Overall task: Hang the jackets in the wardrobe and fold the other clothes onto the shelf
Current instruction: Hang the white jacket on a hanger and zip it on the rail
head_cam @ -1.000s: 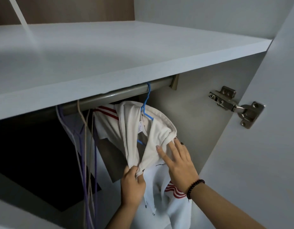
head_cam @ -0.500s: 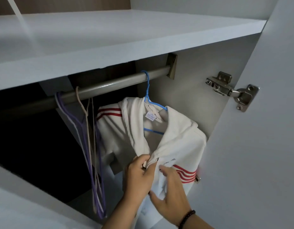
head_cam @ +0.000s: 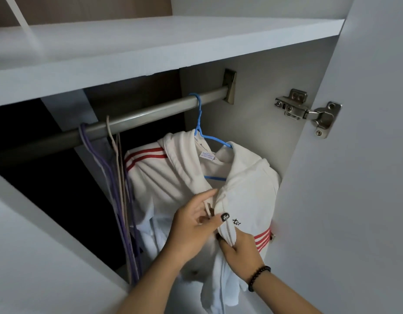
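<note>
Centre frame, inside the wardrobe (head_cam: 252, 123): we see the jacket (head_cam: 171, 177) on a blue hanger (head_cam: 199, 123) on the rail (head_cam: 137, 118), purple hangers (head_cam: 110, 177) left. Left hand (head_cam: 193, 227) pinches its front edge; right hand (head_cam: 239, 250) grips the fabric below.

Bare forearms — black bead bracelet (head_cam: 259, 278) on right wrist, dark-painted thumbnail (head_cam: 225, 216).

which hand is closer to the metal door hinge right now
Right. The right hand grips the white jacket below the hinge; the left hand is farther left.
</note>
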### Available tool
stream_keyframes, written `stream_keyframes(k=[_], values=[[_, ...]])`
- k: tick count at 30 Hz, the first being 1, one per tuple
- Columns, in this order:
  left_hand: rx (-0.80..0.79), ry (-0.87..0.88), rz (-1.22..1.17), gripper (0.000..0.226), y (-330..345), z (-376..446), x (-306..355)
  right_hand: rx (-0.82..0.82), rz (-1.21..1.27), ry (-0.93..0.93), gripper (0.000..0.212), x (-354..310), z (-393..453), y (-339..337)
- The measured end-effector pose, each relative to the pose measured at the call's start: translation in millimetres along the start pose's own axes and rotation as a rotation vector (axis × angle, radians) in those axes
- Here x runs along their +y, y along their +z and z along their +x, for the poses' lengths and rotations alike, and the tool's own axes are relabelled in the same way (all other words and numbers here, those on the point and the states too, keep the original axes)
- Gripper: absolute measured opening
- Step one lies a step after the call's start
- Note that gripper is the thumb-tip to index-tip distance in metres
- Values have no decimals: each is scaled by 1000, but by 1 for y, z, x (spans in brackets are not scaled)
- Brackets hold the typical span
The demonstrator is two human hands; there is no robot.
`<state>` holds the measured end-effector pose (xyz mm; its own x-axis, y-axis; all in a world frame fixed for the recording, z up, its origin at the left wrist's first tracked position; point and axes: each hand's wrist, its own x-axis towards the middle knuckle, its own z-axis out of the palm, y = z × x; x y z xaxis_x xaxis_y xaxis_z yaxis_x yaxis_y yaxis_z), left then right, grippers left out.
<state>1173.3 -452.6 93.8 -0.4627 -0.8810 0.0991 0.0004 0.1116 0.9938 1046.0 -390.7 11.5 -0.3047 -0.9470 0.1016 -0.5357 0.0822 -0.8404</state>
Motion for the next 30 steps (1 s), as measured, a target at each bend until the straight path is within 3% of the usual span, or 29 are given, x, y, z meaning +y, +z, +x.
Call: stream_keyframes(k=[2, 6, 9, 12, 15, 18, 22, 26, 30], values=[[40, 9, -26, 77, -2, -15, -14, -8, 1, -10, 35, 2, -3, -7], [197, 18, 233, 100, 16, -62, -60, -26, -2, -18, 40, -3, -8, -14], [235, -190, 301, 104, 39, -96, -98, -83, 8, -27, 34, -14, -10, -21], [152, -460, 417, 108, 61, -115, -121, -143, 25, -26, 30, -30, -14, -30], [230, -490, 424, 78, 80, -121, -120, -153, 39, -12, 43, -43, -19, -38], [248, -478, 492, 43, 84, -119, -106, -195, -4, -6, 40, -52, -21, -48], [154, -477, 567, 38, 72, -131, -87, -278, -23, -17, 21, -62, -29, -59], [240, -448, 487, 25, 56, -148, -64, -436, 174, 15, 28, -53, -58, -70], [226, -425, 456, 25, 50, -157, -30, -301, 402, 139, 18, -19, -108, -77]])
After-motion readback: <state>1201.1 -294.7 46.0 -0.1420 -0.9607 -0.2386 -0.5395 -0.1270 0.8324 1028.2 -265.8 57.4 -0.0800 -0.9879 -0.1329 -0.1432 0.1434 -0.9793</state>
